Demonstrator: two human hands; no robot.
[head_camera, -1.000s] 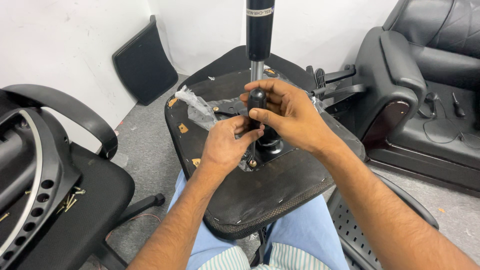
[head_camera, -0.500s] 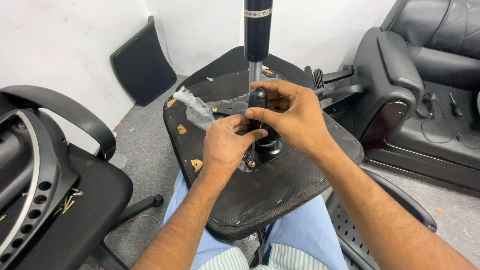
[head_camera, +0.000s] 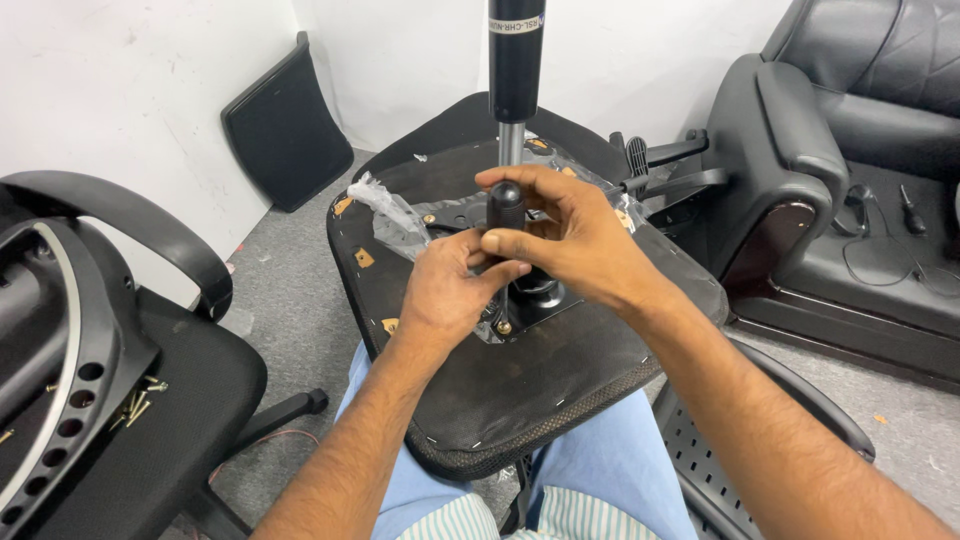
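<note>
right now the right hand (head_camera: 575, 245) has its fingers closed around the black rounded screwdriver handle (head_camera: 505, 207), upright over a bolt (head_camera: 503, 327) just below the left hand's (head_camera: 445, 290) fingers, which pinch the shaft above the upturned black chair seat (head_camera: 530, 390).

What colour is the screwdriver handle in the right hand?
Black, seen in the head view: the screwdriver handle in the right hand.
</note>
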